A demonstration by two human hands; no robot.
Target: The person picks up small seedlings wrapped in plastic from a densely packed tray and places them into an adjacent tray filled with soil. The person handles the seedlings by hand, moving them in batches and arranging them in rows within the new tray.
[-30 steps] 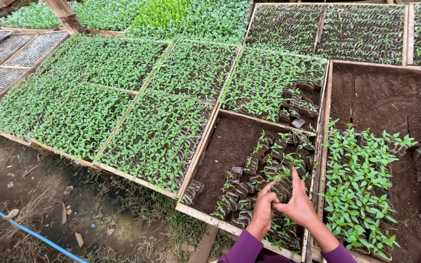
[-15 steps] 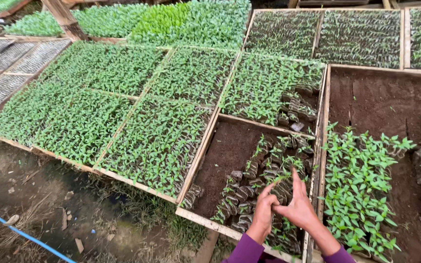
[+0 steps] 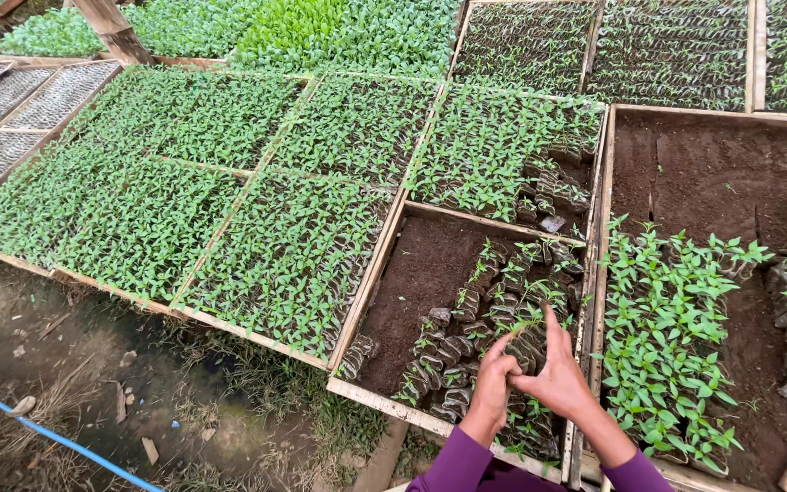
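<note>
Wooden-framed beds (image 3: 371,282) of dark crumbly soil surround both hands: left hand (image 3: 494,378) and right hand (image 3: 557,383) pinch one small soft seedling pot (image 3: 528,351).

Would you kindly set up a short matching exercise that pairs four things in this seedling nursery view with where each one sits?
Things:
1. blue hose
2. wooden post
3. left hand
4. bare soil bed

Places:
A. upper right, inside a wooden frame
B. top left, among the green beds
C. lower left, on the muddy ground
D. bottom centre, at the small seedling pots, touching the right hand

Pairs: 1-C, 2-B, 3-D, 4-A
</note>
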